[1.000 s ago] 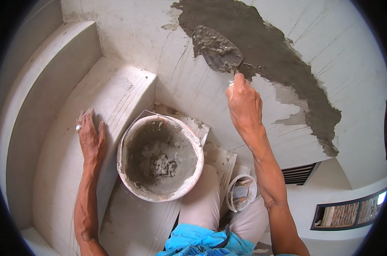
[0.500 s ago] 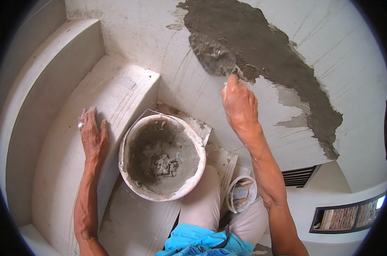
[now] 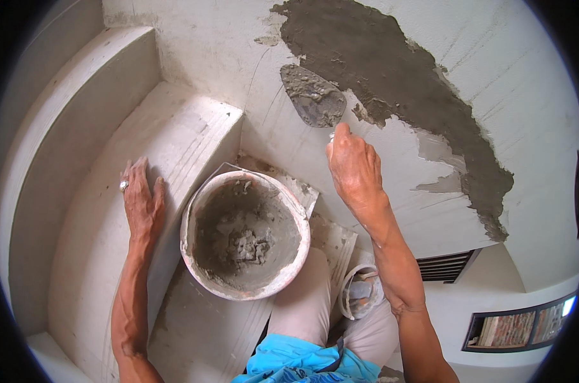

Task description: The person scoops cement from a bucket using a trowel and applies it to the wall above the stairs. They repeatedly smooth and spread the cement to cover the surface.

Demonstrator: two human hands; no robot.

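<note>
Holding a trowel [image 3: 313, 97] in the right hand [image 3: 356, 165], with fingers wrapped around a mostly hidden handle and with grey mortar [image 3: 305, 82] spread over the blade, just beyond the knuckles to the upper left. Could lose part of that load, by judgement, through too steep a tilt of the blade or a sudden jerk of the wrist; might also gouge the ragged near edge of the dark patch [image 3: 366, 57] through a careless swing to the right. Points away from the right hand, toward the upper left, with the blade's long axis running aslant from fist to rounded toe. Cannot tell contact or gap between blade and wall [image 3: 206, 60]. Beyond the right hand, find that dark patch, sweeping down the wall to a narrow end at the hand's lower right. Below and left of the right hand, find a pale-rimmed bucket [image 3: 246, 294] with more mortar inside. Below the same hand, near the forearm, note a small pot [image 3: 345, 293] with unclear contents. Left of the bucket, resting the left hand [image 3: 144, 203] on a pale step [image 3: 88, 268], gripping nothing, with thumb apart from the fingers and a ring [image 3: 124, 186] on one finger.
</note>
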